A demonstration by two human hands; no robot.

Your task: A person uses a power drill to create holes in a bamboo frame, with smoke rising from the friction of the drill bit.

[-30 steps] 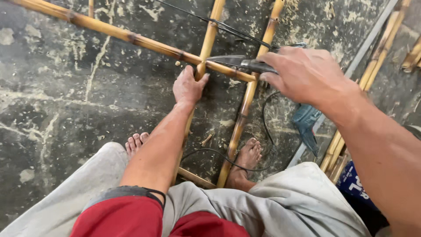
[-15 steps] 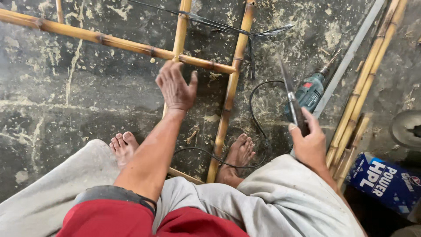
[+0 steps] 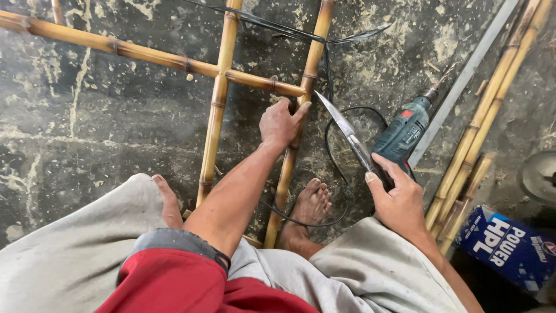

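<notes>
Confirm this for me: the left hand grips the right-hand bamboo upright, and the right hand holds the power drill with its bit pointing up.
Not quite. The right hand holds a knife, blade pointing up; the power drill lies on the floor beside it. The left hand does grip the right-hand bamboo upright, as the head view shows.

I see a teal power drill (image 3: 402,132) lying on the dark, stained concrete floor (image 3: 104,122), its black cord (image 3: 336,124) looping beside it; a bundle of loose bamboo poles (image 3: 480,127) lies at the right, alongside a grey metal strip (image 3: 463,81); a blue box (image 3: 509,246) sits at the lower right; a round grey object (image 3: 538,174) lies near it.
</notes>
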